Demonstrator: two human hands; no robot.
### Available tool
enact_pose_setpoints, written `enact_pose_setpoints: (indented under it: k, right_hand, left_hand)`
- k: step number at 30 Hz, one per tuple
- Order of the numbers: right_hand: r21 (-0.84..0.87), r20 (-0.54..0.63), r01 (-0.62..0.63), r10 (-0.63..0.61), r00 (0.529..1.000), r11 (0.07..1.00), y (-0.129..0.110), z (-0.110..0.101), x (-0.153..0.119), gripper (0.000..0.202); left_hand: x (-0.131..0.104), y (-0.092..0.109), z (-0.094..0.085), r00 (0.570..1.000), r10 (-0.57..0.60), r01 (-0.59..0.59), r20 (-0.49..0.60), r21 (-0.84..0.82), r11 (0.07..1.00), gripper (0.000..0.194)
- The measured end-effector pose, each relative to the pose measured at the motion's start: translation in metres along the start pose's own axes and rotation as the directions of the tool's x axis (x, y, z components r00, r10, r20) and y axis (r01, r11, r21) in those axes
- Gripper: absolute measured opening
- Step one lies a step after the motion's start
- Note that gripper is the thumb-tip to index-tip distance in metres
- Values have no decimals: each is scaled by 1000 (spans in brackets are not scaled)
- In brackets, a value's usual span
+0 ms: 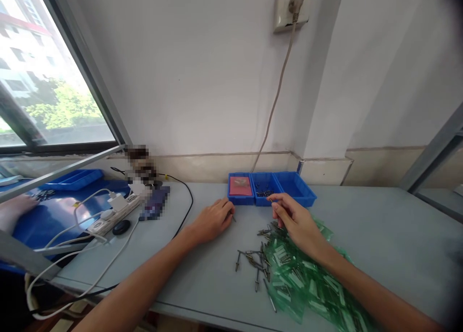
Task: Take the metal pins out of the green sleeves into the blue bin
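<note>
My left hand (216, 219) rests on the table left of the blue bins, its fingers curled round a thin metal blind rivet (234, 219) whose end pokes out. My right hand (294, 221) is closed in a pinch at the front edge of the middle blue bin (264, 201). A small metal piece, apparently a rivet, shows at its fingertips, mostly hidden. Small dark rivets lie in that bin. Loose rivets (257, 260) are scattered on the table between my forearms. Beneath my right hand and forearm lies a pile of green plastic bags (307, 283) with rivets inside.
The left blue bin (240, 201) holds a red card; another blue bin (296, 189) stands at right. On the left are a power strip (112, 218), cables, a black mouse-like object (121, 227) and a blurred-out item. Another person's hand (21, 206) is at a blue surface far left.
</note>
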State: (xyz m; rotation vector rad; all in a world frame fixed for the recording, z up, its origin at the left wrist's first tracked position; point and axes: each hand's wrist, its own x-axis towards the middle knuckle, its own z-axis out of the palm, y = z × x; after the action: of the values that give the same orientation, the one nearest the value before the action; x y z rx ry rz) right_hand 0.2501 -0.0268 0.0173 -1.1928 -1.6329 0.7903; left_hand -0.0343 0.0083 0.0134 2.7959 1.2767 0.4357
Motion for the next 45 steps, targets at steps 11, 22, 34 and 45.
enact_pose_setpoints:
  k: [11, 22, 34, 45]
  right_hand:
    - [-101, 63, 15, -8, 998, 995, -3, 2, -5, 33]
    - [-116, 93, 39, -28, 995, 992, -1, 3, -3, 33]
    - [176, 130, -19, -4, 992, 984, -9, 1, 1, 37]
    - [482, 190, -181, 99, 977, 857, -14, -4, -1, 40]
  left_hand:
    - [3, -9, 9, 998, 61, -59, -16, 90, 994, 15]
    - [2, -19, 14, 992, 124, -120, -21, 141, 983, 23]
    - [2, -16, 14, 992, 124, -121, -11, 145, 982, 21]
    - [2, -15, 13, 994, 111, -107, -22, 127, 986, 18]
